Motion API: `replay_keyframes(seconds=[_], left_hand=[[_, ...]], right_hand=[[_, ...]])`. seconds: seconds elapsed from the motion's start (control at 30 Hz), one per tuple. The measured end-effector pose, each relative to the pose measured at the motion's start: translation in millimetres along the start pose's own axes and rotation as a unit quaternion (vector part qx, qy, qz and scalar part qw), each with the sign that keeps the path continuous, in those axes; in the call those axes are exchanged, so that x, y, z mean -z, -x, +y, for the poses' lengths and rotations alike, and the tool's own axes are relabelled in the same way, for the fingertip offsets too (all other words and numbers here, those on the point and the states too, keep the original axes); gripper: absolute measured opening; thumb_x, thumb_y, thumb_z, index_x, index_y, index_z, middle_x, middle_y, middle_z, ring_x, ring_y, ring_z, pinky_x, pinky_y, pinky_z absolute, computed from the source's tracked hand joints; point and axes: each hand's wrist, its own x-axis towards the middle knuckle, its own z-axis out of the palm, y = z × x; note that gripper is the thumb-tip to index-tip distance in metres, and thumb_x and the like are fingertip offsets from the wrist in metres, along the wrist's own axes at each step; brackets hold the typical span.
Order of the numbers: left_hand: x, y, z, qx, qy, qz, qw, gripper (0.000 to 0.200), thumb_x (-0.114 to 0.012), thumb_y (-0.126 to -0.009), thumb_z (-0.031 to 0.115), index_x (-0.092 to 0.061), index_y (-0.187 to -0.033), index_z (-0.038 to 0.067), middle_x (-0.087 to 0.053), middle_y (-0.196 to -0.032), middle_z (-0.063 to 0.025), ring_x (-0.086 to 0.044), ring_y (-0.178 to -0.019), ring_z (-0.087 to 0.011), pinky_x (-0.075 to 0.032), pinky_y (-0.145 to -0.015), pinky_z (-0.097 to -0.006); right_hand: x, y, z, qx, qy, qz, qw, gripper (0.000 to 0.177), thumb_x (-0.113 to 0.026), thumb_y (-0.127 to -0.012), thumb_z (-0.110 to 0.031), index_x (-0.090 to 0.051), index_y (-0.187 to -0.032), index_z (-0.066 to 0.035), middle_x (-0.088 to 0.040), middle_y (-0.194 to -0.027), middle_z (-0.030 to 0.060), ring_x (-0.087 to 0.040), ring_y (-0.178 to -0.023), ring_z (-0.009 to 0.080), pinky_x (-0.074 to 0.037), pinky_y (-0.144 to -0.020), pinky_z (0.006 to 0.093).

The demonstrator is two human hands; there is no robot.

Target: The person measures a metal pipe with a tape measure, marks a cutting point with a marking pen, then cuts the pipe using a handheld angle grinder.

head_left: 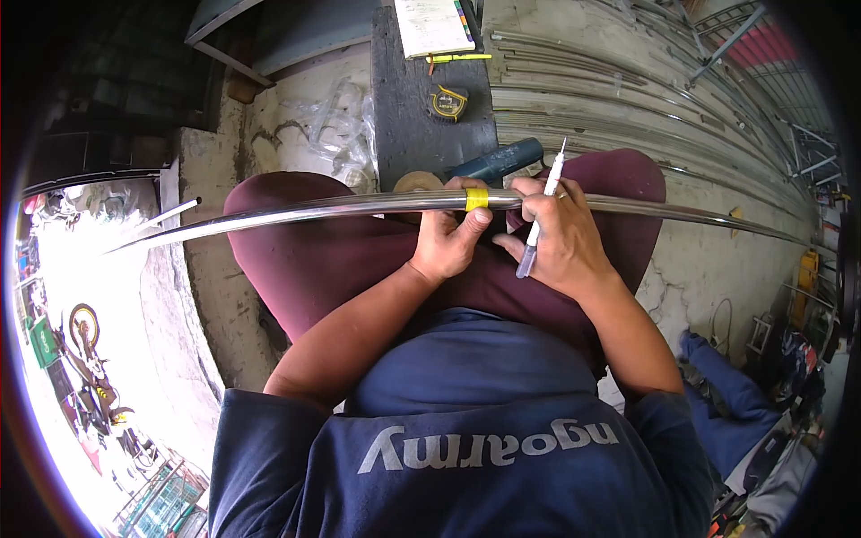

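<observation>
Where the tube lies: the long, shiny metal tube point(296, 212) runs across both maroon-clad knees point(314, 260), passing through the left grip and under the fingers of the right grip, its ends reaching well out to either side of them.
Left grip: the left grip point(446, 238) is clamped on the metal tube, thumb and fingers wrapped around it at the yellow tape band point(476, 198).
Right grip: the right grip point(558, 235), just beside the left one, is closed on a white pen point(556, 169), which crosses the tube with its thin end pointing away from the body; the fingertips rest on the tube just right of the band.
Beyond the grips: a dark counter point(421, 125) carries a yellow tape measure point(448, 101), a notebook point(433, 25) and a yellow pencil point(459, 57); a blue-grey handle point(498, 161) lies nearest, just past the tube between the two grips.
Right of the right grip: metal strips point(610, 99) lie in rows on the floor.
Behind the grips: bare forearms lead back to a dark blue shirt point(484, 430).
</observation>
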Motion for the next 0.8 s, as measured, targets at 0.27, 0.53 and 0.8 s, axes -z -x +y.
replay_keyframes(seconds=[0.27, 0.53, 0.8], left_hand=[[-1, 17, 24, 0.12, 0.11, -0.017, 0.987, 0.036, -0.062, -0.118, 0.036, -0.058, -0.13, 0.002, -0.06, -0.105, -0.0002, -0.053, -0.094, -0.0103, -0.047, -0.087, -0.0291], [-3, 34, 33, 0.155, 0.051, 0.04, 0.986, 0.05, -0.049, -0.12, 0.05, -0.062, -0.107, 0.004, -0.059, -0.09, 0.0008, -0.047, -0.079, -0.0081, -0.042, -0.071, -0.0268], [-14, 37, 26, 0.134, 0.017, 0.098, 0.986, 0.051, -0.049, -0.12, 0.05, -0.06, -0.1, 0.005, -0.06, -0.084, 0.0006, -0.051, -0.074, -0.0079, -0.043, -0.068, -0.0265]], right_hand=[[-3, -2, -3, 0.012, 0.008, 0.011, 1.0, 0.062, -0.095, -0.08, -0.018, -0.051, -0.123, -0.008, -0.07, -0.126, 0.0172, -0.07, -0.114, 0.0381, -0.049, -0.103, 0.0543], [22, -34, -7, -0.012, -0.054, -0.074, 0.996, 0.053, -0.095, -0.085, -0.02, -0.051, -0.113, -0.006, -0.071, -0.094, 0.0156, -0.071, -0.086, 0.0388, -0.055, -0.084, 0.0498], [26, -53, -5, -0.101, -0.12, -0.18, 0.971, 0.038, -0.084, -0.098, -0.022, -0.052, -0.109, -0.007, -0.07, -0.078, 0.0188, -0.073, -0.076, 0.0455, -0.054, -0.068, 0.0543]])
